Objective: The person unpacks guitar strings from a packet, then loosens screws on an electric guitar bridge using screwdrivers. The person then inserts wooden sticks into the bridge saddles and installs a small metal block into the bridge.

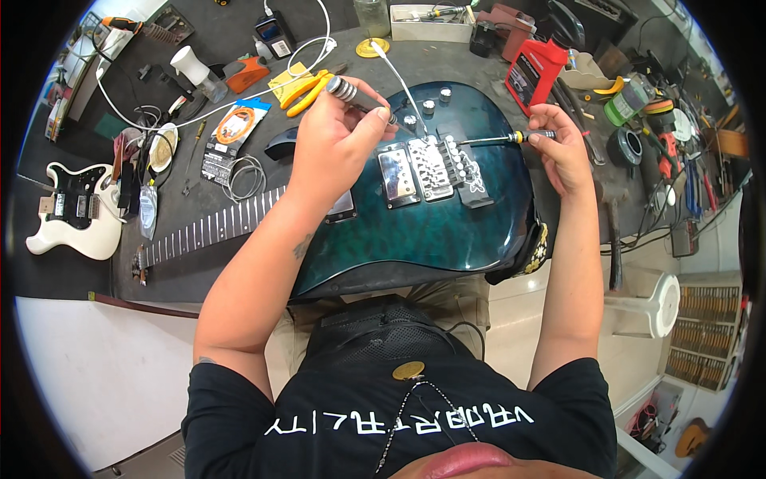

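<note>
A glossy blue-green electric guitar (pixel 375 235) lies across the bench in front of me, its neck (pixel 215 227) pointing left and its metal bridge (pixel 431 166) facing up. My right hand (pixel 566 156) grips a screwdriver (pixel 520 136) by its black-and-yellow handle. The thin shaft points left, and its tip is at the right side of the bridge. Above the guitar's upper edge, my left hand (pixel 339 132) is closed round a silver ridged cylinder (pixel 341 88) like a small flashlight; the fingers hide part of it. A dark patterned block (pixel 479 191) lies beside the bridge.
Yellow-handled pliers (pixel 305 93) lie behind my left hand. A red bottle (pixel 535 72) stands behind my right hand. A white cable (pixel 399 76) runs down to the guitar. A white guitar body (pixel 76 211) rests at far left, and a hammer (pixel 613 231) at the right bench edge.
</note>
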The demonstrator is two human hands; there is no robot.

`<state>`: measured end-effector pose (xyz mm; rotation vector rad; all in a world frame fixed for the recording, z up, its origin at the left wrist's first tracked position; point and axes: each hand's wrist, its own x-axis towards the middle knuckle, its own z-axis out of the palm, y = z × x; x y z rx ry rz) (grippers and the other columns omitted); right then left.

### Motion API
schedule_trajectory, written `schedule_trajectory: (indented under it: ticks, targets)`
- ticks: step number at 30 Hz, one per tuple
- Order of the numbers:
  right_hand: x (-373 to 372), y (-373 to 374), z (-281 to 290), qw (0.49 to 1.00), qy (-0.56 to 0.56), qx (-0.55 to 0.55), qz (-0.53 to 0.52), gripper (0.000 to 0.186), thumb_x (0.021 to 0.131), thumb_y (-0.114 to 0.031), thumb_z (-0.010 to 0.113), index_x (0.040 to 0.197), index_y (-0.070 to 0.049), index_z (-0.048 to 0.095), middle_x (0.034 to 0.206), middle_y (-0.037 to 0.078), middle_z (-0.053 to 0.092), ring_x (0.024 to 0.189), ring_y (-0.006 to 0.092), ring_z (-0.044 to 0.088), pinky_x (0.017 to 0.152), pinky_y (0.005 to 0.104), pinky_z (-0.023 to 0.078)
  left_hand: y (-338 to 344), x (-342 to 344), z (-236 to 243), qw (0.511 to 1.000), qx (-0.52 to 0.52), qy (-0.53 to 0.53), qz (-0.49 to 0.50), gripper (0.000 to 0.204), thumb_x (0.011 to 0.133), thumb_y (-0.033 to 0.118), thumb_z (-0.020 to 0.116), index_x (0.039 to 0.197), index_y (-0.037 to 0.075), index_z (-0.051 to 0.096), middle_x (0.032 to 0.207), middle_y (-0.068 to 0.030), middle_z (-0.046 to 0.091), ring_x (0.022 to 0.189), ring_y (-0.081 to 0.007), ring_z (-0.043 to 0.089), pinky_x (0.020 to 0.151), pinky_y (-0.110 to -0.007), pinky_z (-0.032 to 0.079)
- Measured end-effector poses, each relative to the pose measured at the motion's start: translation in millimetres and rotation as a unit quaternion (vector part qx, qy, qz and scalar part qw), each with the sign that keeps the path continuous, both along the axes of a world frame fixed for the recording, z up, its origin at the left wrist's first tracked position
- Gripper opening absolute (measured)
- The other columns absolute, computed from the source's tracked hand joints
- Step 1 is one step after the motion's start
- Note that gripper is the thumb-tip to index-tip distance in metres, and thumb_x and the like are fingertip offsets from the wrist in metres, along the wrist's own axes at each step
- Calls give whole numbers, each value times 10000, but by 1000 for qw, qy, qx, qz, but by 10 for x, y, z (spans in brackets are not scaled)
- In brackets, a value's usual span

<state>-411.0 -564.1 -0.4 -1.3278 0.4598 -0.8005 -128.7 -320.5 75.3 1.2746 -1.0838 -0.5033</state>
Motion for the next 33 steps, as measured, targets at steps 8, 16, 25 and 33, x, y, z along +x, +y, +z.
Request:
schedule_trajectory:
  ticks: [8, 16, 25, 33]
  targets:
    - [6, 46, -34, 997, 51, -31, -54, 350, 949, -106, 715, 1291, -55, 661, 1108, -1, 637, 1042, 103, 602, 879, 285, 504, -8, 5, -25, 1000, -7, 25, -13, 146, 992, 44, 673, 1103, 0, 590, 974, -63, 700, 853, -135, 740, 773, -292, 607]
    - [11, -23, -60, 997, 20, -30, -75, 315, 1002, -205, 669, 1288, -74, 661, 1135, -3, 664, 1049, 107, 606, 882, 291, 465, 3, 4, 30, 998, -21, -51, -9, 143, 955, 46, 700, 1059, 13, 607, 867, -43, 696, 763, -91, 686, 699, -258, 550]
    - [18, 3, -1, 997, 4, -16, -80, 329, 1009, -215, 654, 1301, -63, 648, 1148, 7, 664, 1051, 117, 608, 890, 289, 466, -15, -72, 114, 992, -10, -121, -14, 154, 930, 53, 726, 1023, 12, 610, 823, -39, 683, 719, -77, 645, 654, -255, 524]
    - [7, -13, -13, 997, 8, -16, -79, 360, 1014, -244, 649, 1321, -56, 635, 1136, 14, 674, 1050, 125, 608, 907, 300, 474, -23, -22, 10, 996, -4, -81, 22, 181, 934, 75, 753, 1014, 16, 601, 808, -47, 680, 700, -82, 644, 630, -259, 503]
